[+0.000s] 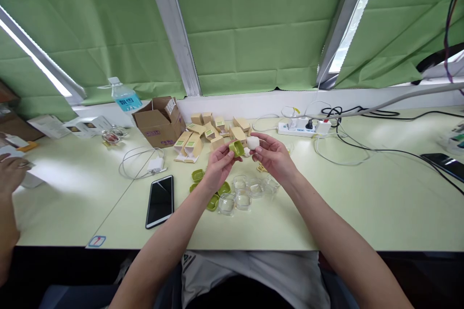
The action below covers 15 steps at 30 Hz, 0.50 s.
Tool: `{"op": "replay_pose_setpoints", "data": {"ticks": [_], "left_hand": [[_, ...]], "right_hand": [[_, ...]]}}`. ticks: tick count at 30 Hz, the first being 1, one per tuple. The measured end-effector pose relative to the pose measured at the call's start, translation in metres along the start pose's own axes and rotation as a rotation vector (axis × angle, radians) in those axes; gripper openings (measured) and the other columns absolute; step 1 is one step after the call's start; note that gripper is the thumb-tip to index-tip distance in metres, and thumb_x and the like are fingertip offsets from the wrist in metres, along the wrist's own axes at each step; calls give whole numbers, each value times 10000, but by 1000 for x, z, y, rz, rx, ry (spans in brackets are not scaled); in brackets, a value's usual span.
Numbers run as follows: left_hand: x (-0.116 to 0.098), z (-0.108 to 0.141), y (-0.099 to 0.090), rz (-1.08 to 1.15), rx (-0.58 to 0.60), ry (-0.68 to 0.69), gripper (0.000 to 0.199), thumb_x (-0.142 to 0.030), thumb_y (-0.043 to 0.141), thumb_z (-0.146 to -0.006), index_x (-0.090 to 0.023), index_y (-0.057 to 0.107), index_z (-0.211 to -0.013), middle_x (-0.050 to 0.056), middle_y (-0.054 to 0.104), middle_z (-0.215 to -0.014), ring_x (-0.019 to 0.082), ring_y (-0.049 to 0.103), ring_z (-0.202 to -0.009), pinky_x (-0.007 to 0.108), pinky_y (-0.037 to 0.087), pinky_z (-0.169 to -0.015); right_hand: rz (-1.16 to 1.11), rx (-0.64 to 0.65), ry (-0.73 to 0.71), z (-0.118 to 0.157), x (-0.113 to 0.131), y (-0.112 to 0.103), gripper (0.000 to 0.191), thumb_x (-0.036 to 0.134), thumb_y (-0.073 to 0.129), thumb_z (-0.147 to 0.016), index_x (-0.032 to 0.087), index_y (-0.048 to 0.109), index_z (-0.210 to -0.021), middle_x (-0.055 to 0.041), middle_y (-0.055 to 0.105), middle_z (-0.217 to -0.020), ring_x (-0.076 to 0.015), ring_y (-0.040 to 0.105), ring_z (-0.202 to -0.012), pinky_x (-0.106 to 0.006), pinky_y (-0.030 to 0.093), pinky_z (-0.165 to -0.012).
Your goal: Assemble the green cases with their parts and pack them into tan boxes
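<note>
Above the table, my left hand [219, 166] pinches a small green square cup [237, 148], its hollow side turned towards me. Close to its right, my right hand [272, 153] grips a small white rounded block [253, 143] between thumb and fingers. The cup and the block are nearly side by side; whether they touch I cannot tell. Below my hands lie several more green cups [212, 202], partly hidden by my left forearm. Beside them stand several clear plastic cups [243, 199]. Small yellow pieces [261, 168] lie partly behind my right hand.
Small tan boxes [193, 145] and an open brown carton [159, 123] stand at the back. A phone [160, 201] and a white charger [155, 164] lie left; a power strip [295, 128] with cables sits back right. Another person's hand [10, 174] is at the far left.
</note>
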<state>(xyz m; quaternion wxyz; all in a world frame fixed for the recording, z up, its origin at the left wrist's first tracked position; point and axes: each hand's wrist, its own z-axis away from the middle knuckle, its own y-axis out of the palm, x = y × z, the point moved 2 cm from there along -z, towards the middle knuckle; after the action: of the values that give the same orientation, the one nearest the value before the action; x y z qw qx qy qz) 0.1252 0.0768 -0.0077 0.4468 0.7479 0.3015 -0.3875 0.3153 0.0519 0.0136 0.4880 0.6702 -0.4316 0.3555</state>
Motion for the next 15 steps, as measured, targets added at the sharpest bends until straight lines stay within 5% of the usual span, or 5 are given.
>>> {"op": "replay_pose_setpoints", "data": {"ticks": [8,15], "left_hand": [[3,-1,-1,-83,-17,31,487,-453,941,-787,-187,810,-1173,111,785,-1084,180,685,-889,298,560,-793],[9,1,-3,-200,9,76,529,-446,918,-821,-209,786,-1276,102,791,-1200,197,710,-955,314,578,-836]], "right_hand": [[-22,-59,5,2,-1,1,542,467,1008,-665,250,791,-1112,-27,823,-942,-193,746,-806,-390,620,-834],[102,-96,-11,3,-6,3,523,508,1019,-630,222,846,-1032,-73,853,-1039,-258,781,-993,-428,611,-967]]}}
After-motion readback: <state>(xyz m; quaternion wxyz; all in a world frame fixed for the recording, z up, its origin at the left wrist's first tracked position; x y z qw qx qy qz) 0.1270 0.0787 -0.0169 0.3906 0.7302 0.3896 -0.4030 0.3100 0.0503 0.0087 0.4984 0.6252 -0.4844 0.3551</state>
